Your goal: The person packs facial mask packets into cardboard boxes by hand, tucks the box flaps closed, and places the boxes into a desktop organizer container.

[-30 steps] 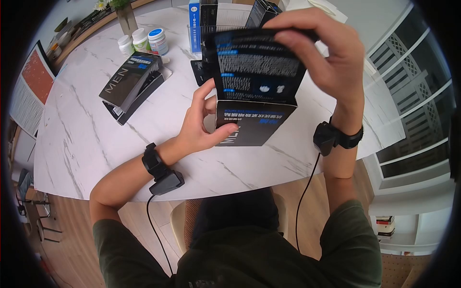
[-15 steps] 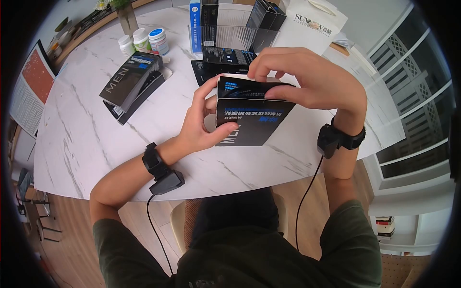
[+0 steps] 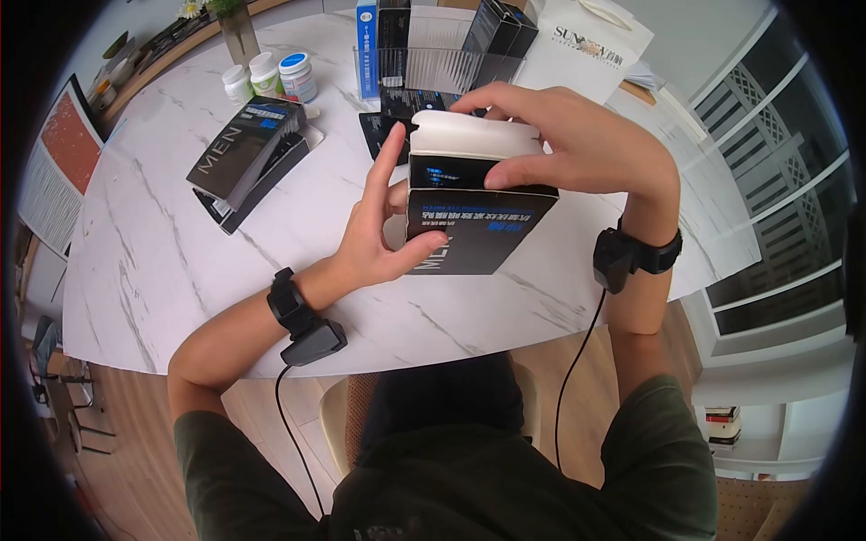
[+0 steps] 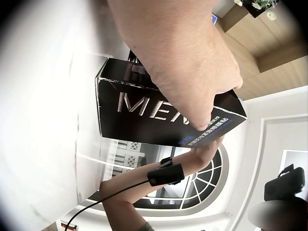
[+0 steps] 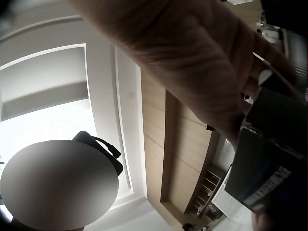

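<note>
A black MEN box stands upright on the table, its top open. My left hand grips its left side, thumb across the front face, as the left wrist view also shows around the box. Above the opening, a flap stands up with its white inner side showing. Within the opening, part of a black pouch with blue print is visible. My right hand holds the box's top right, thumb at the front edge and fingers behind the flap. The right wrist view shows the box corner by the palm.
Another black MEN box lies at the left. Behind it stand several small bottles and a flower vase. A clear holder with upright boxes stands at the back, a dark box before it. A white paper bag stands farther right.
The black pouch my right hand held above the box has gone down into it. That hand has lowered to the top, and the white-lined flap has come up. My left hand stays on the box.
</note>
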A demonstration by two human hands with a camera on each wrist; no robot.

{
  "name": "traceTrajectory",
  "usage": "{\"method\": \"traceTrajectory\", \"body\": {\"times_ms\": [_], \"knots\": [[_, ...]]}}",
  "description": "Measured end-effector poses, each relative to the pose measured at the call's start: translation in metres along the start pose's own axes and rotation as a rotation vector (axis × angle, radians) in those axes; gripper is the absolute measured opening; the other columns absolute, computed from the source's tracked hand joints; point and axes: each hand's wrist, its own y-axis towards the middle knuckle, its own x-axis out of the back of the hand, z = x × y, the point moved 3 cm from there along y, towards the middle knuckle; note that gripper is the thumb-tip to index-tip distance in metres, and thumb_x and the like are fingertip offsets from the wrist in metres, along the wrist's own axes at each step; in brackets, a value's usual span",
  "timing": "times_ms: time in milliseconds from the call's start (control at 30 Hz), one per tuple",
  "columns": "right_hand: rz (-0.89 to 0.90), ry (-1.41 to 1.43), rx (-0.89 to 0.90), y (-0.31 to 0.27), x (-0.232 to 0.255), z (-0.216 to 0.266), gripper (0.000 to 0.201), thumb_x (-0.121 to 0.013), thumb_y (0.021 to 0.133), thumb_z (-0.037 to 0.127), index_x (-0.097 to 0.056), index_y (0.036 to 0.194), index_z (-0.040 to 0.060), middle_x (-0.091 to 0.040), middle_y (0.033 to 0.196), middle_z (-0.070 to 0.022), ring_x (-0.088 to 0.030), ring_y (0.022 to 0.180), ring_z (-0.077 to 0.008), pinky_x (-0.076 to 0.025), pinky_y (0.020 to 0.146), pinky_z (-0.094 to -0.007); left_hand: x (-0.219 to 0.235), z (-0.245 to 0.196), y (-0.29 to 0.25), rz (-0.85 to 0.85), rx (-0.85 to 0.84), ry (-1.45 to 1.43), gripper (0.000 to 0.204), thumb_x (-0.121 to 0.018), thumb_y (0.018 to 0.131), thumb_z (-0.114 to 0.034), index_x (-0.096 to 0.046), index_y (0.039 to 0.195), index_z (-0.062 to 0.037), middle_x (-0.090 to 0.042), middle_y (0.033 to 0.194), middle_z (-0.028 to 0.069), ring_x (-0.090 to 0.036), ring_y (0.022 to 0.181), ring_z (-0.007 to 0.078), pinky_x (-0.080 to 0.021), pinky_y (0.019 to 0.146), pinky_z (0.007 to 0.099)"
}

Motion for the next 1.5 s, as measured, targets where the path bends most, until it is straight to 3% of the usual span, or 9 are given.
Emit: {"method": "traceTrajectory", "body": {"times_ms": [333,633,700,800,1133,1200,1333,1400,1500], "knots": [[-0.043,-0.021,0.108,-0.003,0.007,0.003,0.055,-0.075,0.072,0.026,-0.053,0.119,0.0078,-0.064,0.086,-0.0101,-0.061,0.079,-0.021,-0.047,0.073,-0.0296,-0.001,0.0,0.001,-0.011,-0.006,-0.014,0.099,-0.068,0.08,-0.012,0.008,0.143,-0.0035,-0.052,0.124,0.0204,-0.057,0.108,0.0224,-0.042,0.092,0.0313],[-0.032,0.028,0.087,-0.002,0.004,0.012,0.039,-0.073,0.075,0.023,-0.053,0.102,0.0036,-0.063,0.09,-0.0103,-0.06,0.078,-0.0193,-0.047,0.073,-0.0289,-0.002,0.0,0.0,-0.018,0.006,-0.037,0.096,-0.068,0.079,-0.011,0.003,0.143,-0.0027,-0.054,0.121,0.019,-0.056,0.107,0.0208,-0.042,0.092,0.0312],[-0.059,0.096,0.236,-0.001,-0.003,0.016,0.041,-0.068,0.08,0.031,-0.054,0.106,0.0021,-0.063,0.086,-0.0138,-0.06,0.074,-0.029,-0.047,0.065,-0.0321,-0.002,0.0,-0.001,-0.026,0.01,-0.062,0.095,-0.068,0.079,-0.011,0.001,0.143,-0.0021,-0.055,0.12,0.0185,-0.057,0.107,0.0205,-0.042,0.091,0.0313],[-0.09,0.104,0.39,0.004,-0.011,0.016,0.044,-0.064,0.083,0.032,-0.053,0.114,0.0031,-0.063,0.089,-0.0151,-0.06,0.076,-0.0321,-0.047,0.066,-0.0343,0.0,0.002,-0.002,-0.014,0.012,-0.058,0.09,-0.068,0.079,-0.011,-0.005,0.142,-0.0009,-0.058,0.116,0.0172,-0.057,0.106,0.0196,-0.042,0.091,0.0313],[-0.004,0.091,0.375,0.011,-0.029,0.018,0.041,-0.047,0.092,0.024,-0.045,0.131,0.0106,-0.062,0.091,-0.0176,-0.058,0.077,-0.0343,-0.045,0.071,-0.0375,0.0,0.011,-0.007,-0.039,0.043,-0.007,0.075,-0.069,0.078,-0.01,-0.022,0.135,0.002,-0.063,0.102,0.0126,-0.062,0.092,0.0162,-0.045,0.082,0.0277],[0.111,0.035,0.248,0.011,-0.028,0.022,0.044,-0.048,0.093,0.021,-0.041,0.134,0.0083,-0.054,0.123,-0.0133,-0.055,0.104,-0.0317,-0.042,0.09,-0.0349,0.001,0.013,-0.008,-0.04,0.039,-0.002,0.076,-0.07,0.078,-0.01,-0.021,0.135,0.0022,-0.063,0.102,0.0123,-0.062,0.092,0.016,-0.045,0.081,0.0272],[0.116,0.039,0.265,0.013,-0.031,0.021,0.042,-0.045,0.094,0.021,-0.042,0.133,0.0073,-0.055,0.122,-0.0137,-0.054,0.105,-0.0315,-0.042,0.091,-0.035,0.001,0.013,-0.008,-0.03,0.064,-0.004,0.076,-0.07,0.078,-0.01,-0.021,0.135,0.0021,-0.063,0.101,0.012,-0.062,0.091,0.016,-0.046,0.08,0.0274],[-0.005,0.084,0.363,0.014,-0.033,0.018,0.039,-0.042,0.094,0.023,-0.046,0.131,0.0118,-0.062,0.097,-0.0191,-0.058,0.084,-0.0348,-0.045,0.077,-0.0377,0.0,0.013,-0.008,-0.039,0.067,-0.02,0.076,-0.07,0.078,-0.01,-0.021,0.135,0.0019,-0.063,0.102,0.0121,-0.062,0.091,0.0161,-0.046,0.08,0.0275],[-0.024,0.119,0.396,0.015,-0.034,0.015,0.038,-0.04,0.095,0.023,-0.047,0.13,0.0117,-0.062,0.098,-0.0186,-0.058,0.085,-0.0346,-0.045,0.077,-0.0373,-0.001,0.014,-0.007,-0.048,0.062,-0.03,0.075,-0.07,0.078,-0.01,-0.022,0.135,0.0018,-0.062,0.102,0.0125,-0.062,0.09,0.0164,-0.046,0.08,0.0276]]}}
